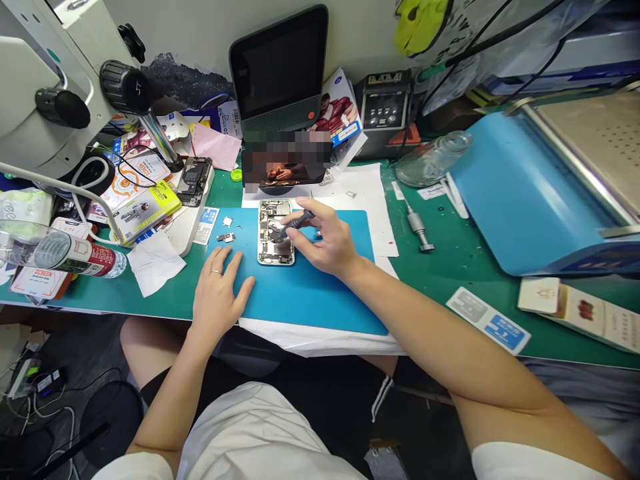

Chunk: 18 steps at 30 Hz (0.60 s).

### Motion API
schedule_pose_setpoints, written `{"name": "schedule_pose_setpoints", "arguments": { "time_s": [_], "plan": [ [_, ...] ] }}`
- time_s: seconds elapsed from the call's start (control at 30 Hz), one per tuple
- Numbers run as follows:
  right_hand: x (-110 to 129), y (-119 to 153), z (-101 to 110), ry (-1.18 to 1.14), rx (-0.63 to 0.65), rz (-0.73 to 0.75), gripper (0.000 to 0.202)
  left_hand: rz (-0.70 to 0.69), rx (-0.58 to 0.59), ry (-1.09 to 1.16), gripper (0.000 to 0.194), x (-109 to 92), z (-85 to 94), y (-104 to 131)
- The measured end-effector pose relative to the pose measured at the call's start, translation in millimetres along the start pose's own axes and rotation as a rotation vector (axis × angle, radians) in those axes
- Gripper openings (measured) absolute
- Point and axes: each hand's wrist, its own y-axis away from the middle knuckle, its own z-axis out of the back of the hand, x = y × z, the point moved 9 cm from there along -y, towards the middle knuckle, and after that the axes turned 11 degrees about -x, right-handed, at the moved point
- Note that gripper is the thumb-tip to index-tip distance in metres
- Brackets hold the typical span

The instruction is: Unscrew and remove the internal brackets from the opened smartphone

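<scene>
An opened phone lies upright in the view on the blue mat, its inner parts exposed. My right hand is closed around a dark tool, whose lower end is over the phone's inside; whether it touches is hard to tell. My left hand rests flat on the mat's left part, fingers spread, holding nothing. Just beyond its fingertips lie a small metal part and a white piece.
Behind the mat a phone showing a picture leans before a dark screen. A bottle and microscope are left. Right are a screwdriver, glass jar and blue machine.
</scene>
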Motion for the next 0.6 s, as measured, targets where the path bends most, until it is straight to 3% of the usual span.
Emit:
{"name": "schedule_pose_setpoints", "arguments": {
  "time_s": [0.6],
  "plan": [
    [0.6, -0.5, -0.1, -0.014, 0.005, -0.023, 0.052, 0.012, 0.035, -0.038, 0.056, 2.8, -4.6, -3.1]
  ]
}}
